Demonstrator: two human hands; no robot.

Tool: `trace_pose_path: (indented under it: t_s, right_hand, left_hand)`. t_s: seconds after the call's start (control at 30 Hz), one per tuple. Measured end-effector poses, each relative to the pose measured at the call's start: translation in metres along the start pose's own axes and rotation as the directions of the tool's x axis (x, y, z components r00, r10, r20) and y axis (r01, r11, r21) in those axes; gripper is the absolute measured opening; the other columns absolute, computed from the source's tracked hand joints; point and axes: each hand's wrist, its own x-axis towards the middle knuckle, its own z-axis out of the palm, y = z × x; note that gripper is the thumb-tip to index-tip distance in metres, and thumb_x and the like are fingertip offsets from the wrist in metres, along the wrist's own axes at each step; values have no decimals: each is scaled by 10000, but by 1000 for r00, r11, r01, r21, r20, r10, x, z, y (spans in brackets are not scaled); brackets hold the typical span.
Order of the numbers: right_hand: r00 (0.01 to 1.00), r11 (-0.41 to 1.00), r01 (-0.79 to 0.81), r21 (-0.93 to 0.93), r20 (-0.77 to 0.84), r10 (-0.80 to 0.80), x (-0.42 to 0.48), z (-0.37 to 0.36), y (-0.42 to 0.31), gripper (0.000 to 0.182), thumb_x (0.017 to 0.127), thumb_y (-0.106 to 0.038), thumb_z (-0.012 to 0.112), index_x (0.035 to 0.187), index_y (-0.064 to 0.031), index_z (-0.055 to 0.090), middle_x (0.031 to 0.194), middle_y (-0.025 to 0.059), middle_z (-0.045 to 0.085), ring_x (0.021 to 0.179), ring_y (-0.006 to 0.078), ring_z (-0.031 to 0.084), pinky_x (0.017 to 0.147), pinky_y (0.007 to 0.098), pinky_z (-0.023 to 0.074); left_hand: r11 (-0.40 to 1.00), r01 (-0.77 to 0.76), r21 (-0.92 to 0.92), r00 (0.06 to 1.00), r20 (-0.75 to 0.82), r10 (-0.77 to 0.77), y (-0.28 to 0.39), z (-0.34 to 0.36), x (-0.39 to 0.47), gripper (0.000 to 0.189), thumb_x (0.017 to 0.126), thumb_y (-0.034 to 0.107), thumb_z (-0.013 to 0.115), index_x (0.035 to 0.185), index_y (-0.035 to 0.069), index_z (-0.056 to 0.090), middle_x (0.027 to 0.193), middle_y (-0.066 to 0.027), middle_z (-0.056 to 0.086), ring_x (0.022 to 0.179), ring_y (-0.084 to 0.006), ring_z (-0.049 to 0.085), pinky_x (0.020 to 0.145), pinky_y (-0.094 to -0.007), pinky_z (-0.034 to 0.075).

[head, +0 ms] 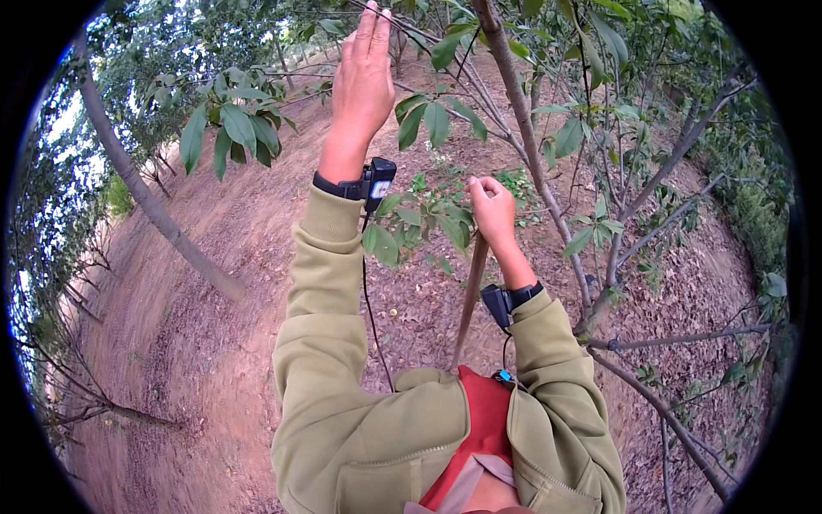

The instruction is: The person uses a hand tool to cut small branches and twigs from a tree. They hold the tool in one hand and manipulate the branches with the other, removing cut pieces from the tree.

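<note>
My left hand (363, 77) reaches up with its fingers straight. Its fingertips meet a thin branch (411, 27) at the top of the view; whether they press on it is unclear. The palm side is hidden. Lower and to the right, my right hand (494, 209) is curled at the top of a smooth wooden pole (472, 292). The pole slants down toward my jacket, and its lower end is out of sight. Green leaves (437, 218) hang beside the right hand. Both wrists carry a black strapped device, the left one (380, 183) with a cable.
A forked tree trunk (533, 148) rises close on the right, with low side branches (668, 411) spreading outward. Another bare trunk (148, 193) leans at the left. A leafy twig (237, 125) hangs left of my raised arm. Dry leaves cover the sloping soil (212, 360).
</note>
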Motion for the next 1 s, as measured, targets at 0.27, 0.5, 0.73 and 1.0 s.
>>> trace_pose_path:
  t_s: [0.27, 0.5, 0.73, 1.0]
  right_hand:
    - [999, 1000, -14, 7, -41, 14, 4, -24, -2, 258, 875, -229, 582, 735, -17, 634, 566, -39, 505, 542, 31, 412, 495, 230, 336]
    - [1000, 1000, -2, 29, -7, 2, 10, -11, 5, 250, 871, -229, 594, 760, -9, 639, 555, -46, 490, 533, 28, 397, 477, 235, 317]
    - [999, 997, 12, 72, 51, -16, 10, 2, 5, 303, 889, -275, 583, 765, -4, 640, 558, -26, 506, 521, 43, 416, 475, 251, 334]
    - [987, 958, -51, 282, 163, 5, 19, 19, 11, 513, 935, -483, 473, 826, -11, 643, 626, -31, 509, 557, 52, 443, 493, 226, 345]
  left_hand:
    - [999, 33, 40, 990, -136, -27, -21, 12, -26, 263, 827, 99, 602, 1070, 22, 540, 1128, -126, 539, 1007, -327, 509, 844, -415, 443]
    - [980, 199, -18, 976, -91, -200, -5, 1, -63, 170, 847, 141, 601, 962, 17, 589, 871, -126, 551, 834, -316, 539, 723, -399, 440]
    - [962, 265, -70, 963, 67, -260, 30, -20, -128, 91, 854, 110, 578, 920, 60, 617, 807, -110, 544, 762, -305, 555, 658, -393, 446]
    - [903, 400, -157, 898, 265, -352, 83, -30, -201, 119, 837, 83, 599, 952, 63, 624, 859, -95, 586, 777, -292, 589, 644, -374, 471]
